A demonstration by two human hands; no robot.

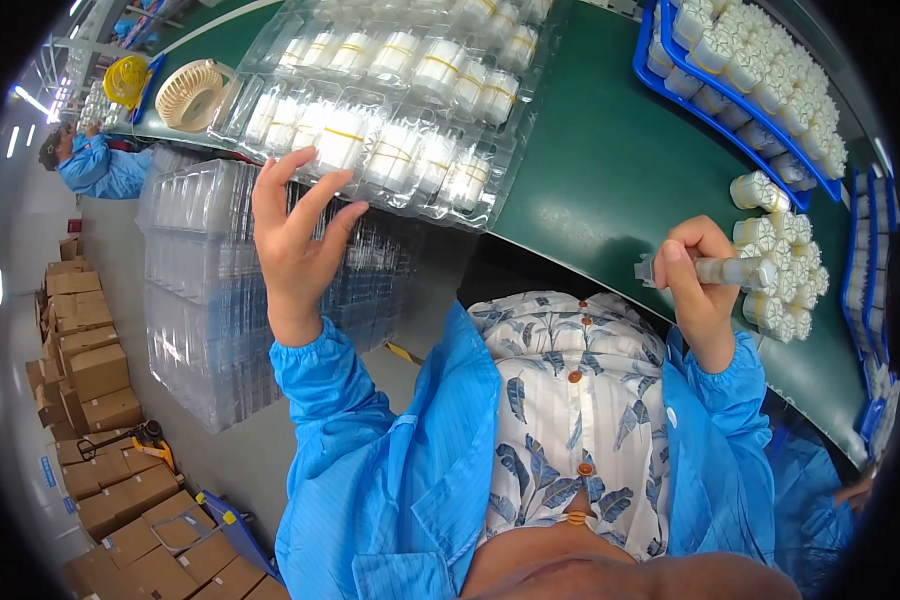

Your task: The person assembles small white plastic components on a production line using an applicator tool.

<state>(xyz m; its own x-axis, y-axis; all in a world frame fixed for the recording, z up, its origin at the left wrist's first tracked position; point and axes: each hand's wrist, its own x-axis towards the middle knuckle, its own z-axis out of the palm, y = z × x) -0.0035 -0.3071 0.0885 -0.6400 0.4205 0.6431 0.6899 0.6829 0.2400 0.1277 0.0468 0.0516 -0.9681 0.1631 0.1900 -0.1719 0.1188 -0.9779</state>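
One translucent tube (738, 272) within the curled right hand (698, 285), spread-fingered left hand (302, 235) well apart, at a clear tray (470, 217).

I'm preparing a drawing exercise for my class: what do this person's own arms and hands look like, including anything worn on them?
Both the left hand and the right hand are bare, without gloves. The left sleeve and right sleeve are bright blue, loose and creased, with gathered cuffs at the wrists.
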